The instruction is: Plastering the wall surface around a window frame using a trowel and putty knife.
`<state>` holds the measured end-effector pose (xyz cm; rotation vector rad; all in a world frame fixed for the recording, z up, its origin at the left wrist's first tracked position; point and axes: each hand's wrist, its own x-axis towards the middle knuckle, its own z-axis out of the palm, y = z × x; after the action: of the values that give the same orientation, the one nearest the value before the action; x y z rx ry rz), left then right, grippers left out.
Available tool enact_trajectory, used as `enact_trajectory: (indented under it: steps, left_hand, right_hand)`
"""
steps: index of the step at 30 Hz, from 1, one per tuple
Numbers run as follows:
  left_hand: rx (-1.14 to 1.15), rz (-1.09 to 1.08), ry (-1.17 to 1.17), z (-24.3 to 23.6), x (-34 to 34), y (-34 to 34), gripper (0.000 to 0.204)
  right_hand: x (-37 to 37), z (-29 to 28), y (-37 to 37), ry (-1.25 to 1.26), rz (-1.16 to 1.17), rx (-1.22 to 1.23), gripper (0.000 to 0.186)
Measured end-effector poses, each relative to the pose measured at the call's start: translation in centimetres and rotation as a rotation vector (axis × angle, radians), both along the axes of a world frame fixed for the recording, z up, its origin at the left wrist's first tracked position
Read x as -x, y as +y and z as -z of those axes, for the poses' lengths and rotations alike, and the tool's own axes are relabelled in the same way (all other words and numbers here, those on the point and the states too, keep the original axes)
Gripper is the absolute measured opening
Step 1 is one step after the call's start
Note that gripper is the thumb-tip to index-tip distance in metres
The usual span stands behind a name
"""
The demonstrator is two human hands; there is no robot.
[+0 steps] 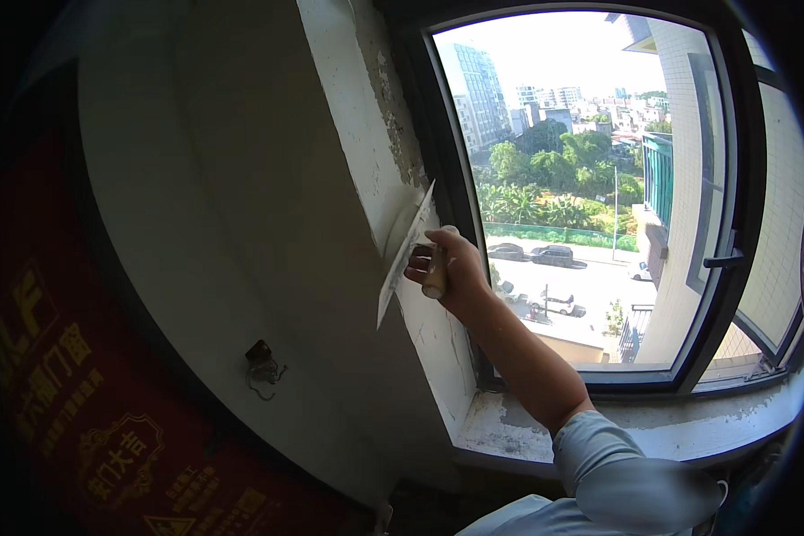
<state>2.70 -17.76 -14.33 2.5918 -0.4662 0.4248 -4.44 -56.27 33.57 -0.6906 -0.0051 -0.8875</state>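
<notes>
My right hand (454,266) reaches up from the lower right, its fingers closed round the pale handle of a plastering trowel (391,290). The trowel's long flat blade stands steeply tilted against the white window reveal (353,116), across its corner with the darker wall. Smooth, pale plaster (404,219) shows just beside the blade. Higher up, next to the frame, a rough strip of bare grey-brown surface (389,107) is exposed. My left hand is out of sight.
A dark-framed window (463,179) with a handle (724,262) stands to the right, above a patchy sill (509,438). An electrical box with loose wires (261,368) sticks out of the wall (268,223). A red printed sheet (107,402) covers the lower left.
</notes>
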Motion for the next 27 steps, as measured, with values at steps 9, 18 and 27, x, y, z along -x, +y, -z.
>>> enact_trajectory:
  steps: [9, 18, 27]
  left_hand:
    - [0.394, -0.018, 0.326, 7.9, 2.1, 2.9, 0.021]
    - [0.508, 0.485, 0.692, -17.5, 4.8, -3.3, 0.02]
    - [0.431, 0.847, 1.23, -29.9, 6.4, -3.7, 0.03]
  right_hand:
    - [-2.1, -29.1, 1.2, -0.176, 0.021, 0.431, 0.045]
    - [4.7, -27.6, 0.4, -0.449, -0.105, 0.977, 0.014]
    - [5.8, 4.2, 7.4, -0.374, -0.338, 0.753, 0.034]
